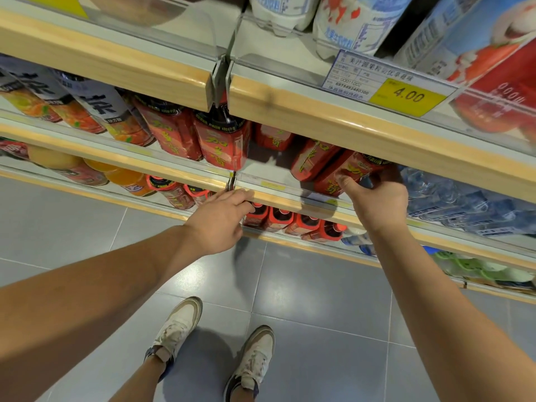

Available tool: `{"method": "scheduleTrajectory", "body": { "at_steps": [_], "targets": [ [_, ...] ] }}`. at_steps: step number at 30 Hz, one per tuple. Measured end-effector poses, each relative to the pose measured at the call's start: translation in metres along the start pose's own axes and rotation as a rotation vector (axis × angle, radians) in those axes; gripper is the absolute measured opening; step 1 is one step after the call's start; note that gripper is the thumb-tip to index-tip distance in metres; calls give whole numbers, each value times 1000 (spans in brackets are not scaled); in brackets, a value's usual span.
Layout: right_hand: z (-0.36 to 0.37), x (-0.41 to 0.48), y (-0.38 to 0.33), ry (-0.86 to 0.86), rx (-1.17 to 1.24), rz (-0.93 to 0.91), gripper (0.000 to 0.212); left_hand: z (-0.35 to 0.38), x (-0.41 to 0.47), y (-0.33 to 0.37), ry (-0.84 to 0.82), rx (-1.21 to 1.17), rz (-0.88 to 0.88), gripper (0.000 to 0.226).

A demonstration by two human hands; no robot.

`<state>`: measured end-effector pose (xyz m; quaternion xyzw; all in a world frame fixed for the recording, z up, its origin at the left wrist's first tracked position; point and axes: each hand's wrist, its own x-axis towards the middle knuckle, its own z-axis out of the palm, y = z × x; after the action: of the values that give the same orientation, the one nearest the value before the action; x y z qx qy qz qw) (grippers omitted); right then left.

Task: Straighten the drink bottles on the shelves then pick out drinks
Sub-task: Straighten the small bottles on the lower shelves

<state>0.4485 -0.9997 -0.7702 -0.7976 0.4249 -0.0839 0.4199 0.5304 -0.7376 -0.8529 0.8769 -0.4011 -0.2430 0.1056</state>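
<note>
Red-labelled drink bottles [223, 140] stand in rows on the middle shelf [179, 172]. My right hand [377, 198] is closed around one red bottle [345, 172] at the front of that shelf, right of centre; the bottle leans. My left hand [223, 216] reaches to the shelf edge below, fingers bent over the top of a red-capped bottle [258, 213] on the lower shelf; whether it grips that bottle is hidden by the shelf rail.
Orange juice bottles [87, 117] fill the left of the shelves, shrink-wrapped water bottles [464, 204] the right. The top shelf carries white and red cartons and a yellow price tag [406, 95]. Grey floor tiles and my two shoes [179, 329] lie below.
</note>
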Motion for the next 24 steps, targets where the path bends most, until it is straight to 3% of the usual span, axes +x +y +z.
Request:
{"method": "scheduleTrajectory", "body": {
  "at_steps": [6, 12, 21, 24],
  "targets": [
    [-4, -9, 3, -98, 0, 27, 25, -22, 1, 14, -135, -17, -30, 58],
    [-9, -52, 4, -203, -63, -33, 63, -55, -12, 33, -29, -78, -75, 55],
    [-21, -116, -61, -413, -400, -524, 56, -107, -79, 47, 103, -88, -186, 63],
    [-19, -132, -87, -437, -500, -660, 44, -120, -113, 47, 134, -84, -249, 60]
  ]
}}
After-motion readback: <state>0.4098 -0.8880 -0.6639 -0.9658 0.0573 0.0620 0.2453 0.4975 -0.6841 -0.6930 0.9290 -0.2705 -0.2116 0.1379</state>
